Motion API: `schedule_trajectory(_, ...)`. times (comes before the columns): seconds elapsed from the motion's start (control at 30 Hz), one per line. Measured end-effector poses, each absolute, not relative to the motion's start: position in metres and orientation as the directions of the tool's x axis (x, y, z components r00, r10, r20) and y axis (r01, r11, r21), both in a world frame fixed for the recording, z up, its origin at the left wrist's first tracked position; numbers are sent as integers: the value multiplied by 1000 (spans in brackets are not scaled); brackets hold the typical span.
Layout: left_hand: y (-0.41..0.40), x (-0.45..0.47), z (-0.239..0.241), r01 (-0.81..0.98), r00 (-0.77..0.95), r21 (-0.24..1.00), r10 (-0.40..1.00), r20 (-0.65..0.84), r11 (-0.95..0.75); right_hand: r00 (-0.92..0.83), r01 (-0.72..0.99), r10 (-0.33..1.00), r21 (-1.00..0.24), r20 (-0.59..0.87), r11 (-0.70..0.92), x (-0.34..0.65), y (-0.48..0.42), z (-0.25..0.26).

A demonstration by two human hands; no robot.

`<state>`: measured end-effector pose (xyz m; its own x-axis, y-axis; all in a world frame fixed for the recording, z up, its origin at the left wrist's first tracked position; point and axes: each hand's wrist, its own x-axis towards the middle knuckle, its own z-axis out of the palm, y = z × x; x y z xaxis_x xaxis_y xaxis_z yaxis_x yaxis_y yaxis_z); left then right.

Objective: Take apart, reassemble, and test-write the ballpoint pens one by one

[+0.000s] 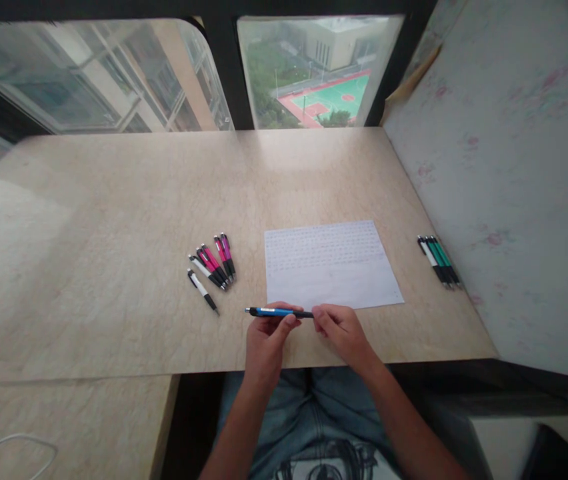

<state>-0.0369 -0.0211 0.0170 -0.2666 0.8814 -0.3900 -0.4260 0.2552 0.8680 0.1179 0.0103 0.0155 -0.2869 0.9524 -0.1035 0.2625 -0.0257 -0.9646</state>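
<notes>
A blue and black pen [274, 311] lies level between my two hands, just above the table's near edge. My left hand [267, 340] pinches the pen's barrel with thumb and fingers closed on it. My right hand [341, 330] is closed on the pen's right end. Right behind the hands lies a white sheet of paper [329, 263] with rows of faint writing on its upper half.
Several pink, purple and white pens [214, 263] lie in a loose group left of the paper on the beige table [114, 233]. A few green and white pens [439, 260] lie by the right wall [514, 167]. Windows run along the far edge.
</notes>
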Motion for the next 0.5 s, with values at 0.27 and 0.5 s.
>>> schedule_trajectory(0.27,-19,-33,14,-543,-357,809,811,-464,224,-368,370,884,-827,288,424,118,17,23)
schedule_trajectory(0.5,-18,-37,15,-494,-356,842,833,-424,217,-316,342,947,-925,50,163,121,26,24)
